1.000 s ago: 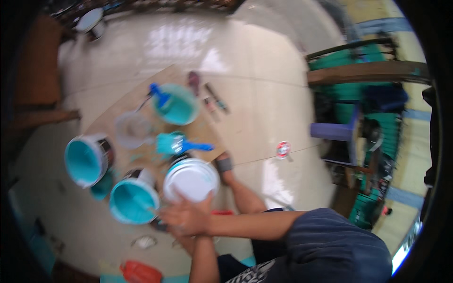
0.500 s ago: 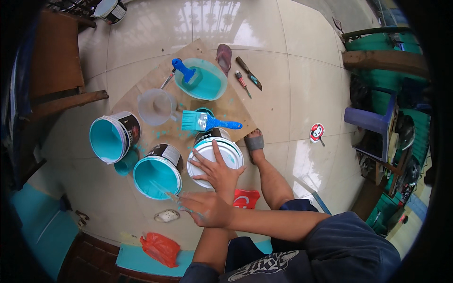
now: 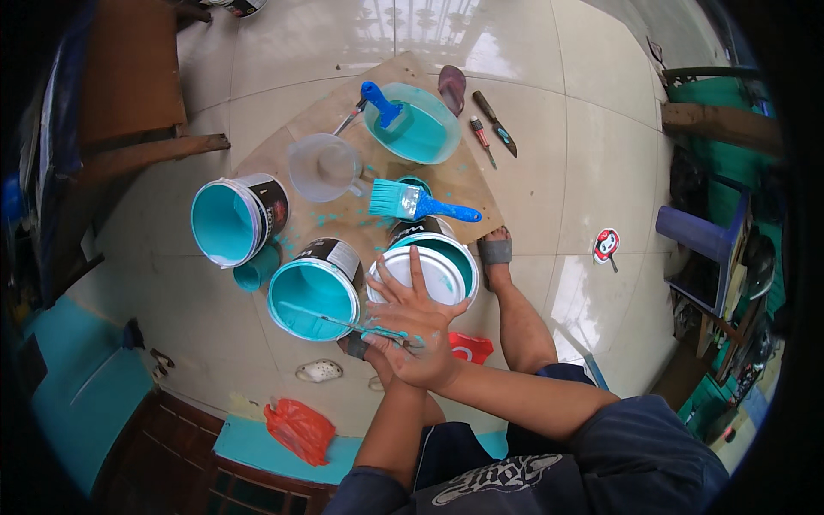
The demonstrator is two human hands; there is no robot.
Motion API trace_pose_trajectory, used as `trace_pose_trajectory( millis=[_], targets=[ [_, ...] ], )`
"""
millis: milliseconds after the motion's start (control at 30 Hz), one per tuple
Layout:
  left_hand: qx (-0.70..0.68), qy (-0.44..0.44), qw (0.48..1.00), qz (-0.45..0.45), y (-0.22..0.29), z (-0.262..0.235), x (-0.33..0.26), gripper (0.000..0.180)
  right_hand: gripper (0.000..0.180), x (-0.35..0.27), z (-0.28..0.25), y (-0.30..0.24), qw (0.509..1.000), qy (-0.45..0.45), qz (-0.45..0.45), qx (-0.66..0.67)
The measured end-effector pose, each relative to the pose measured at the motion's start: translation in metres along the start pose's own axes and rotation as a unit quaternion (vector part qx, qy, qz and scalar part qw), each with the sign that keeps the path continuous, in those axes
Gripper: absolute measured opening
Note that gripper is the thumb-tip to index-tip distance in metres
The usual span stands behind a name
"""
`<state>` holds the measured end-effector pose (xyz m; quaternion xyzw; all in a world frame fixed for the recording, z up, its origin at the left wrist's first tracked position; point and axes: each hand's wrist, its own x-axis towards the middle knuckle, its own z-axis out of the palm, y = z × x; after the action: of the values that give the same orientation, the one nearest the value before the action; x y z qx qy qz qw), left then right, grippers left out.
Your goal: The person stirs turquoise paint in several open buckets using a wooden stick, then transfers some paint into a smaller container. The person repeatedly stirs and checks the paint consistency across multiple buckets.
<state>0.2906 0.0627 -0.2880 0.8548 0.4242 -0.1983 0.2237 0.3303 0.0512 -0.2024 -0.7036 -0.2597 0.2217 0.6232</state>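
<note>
My left hand (image 3: 412, 299) lies with fingers spread on a white bucket lid (image 3: 439, 276). This lid sits off-centre on a paint bucket (image 3: 419, 228), and teal shows inside along the uncovered right side. Crossing over my left wrist, my right hand (image 3: 427, 352) is closed on a thin paint-smeared stick (image 3: 339, 322). Its tip points left over the second paint bucket (image 3: 312, 340), which is open and teal inside. Teal paint marks my right hand. Just beyond the lidded bucket, a wide paintbrush (image 3: 446, 209) with a blue handle rests across a small teal container (image 3: 415, 183).
Cardboard (image 3: 481, 193) lies under a clear jug (image 3: 319, 163) and an oval paint tub (image 3: 446, 146) holding a blue-handled tool (image 3: 383, 106). Another open bucket (image 3: 273, 202) stands left. A knife (image 3: 495, 123) and screwdriver (image 3: 482, 142) lie right. Red plastic bag (image 3: 300, 429) lies near.
The lid has slid toward the near left, exposing the bucket's right side. My right hand and the stick have moved right and away from me. The whole view has shifted slightly.
</note>
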Motion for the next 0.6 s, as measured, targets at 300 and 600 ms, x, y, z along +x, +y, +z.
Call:
trace_pose_trajectory(
  millis=[300,600],
  targets=[
    [0.003,-0.061,0.998,-0.02,-0.009,-0.007,0.005,0.145,0.031,-0.007,0.009,0.002,0.988,-0.149,-0.02,-0.046],
    [-0.038,0.005,0.995,0.087,-0.025,-0.003,-0.004,0.134,0.019,-0.007,0.013,0.017,0.995,-0.067,0.08,-0.005]
  ],
)
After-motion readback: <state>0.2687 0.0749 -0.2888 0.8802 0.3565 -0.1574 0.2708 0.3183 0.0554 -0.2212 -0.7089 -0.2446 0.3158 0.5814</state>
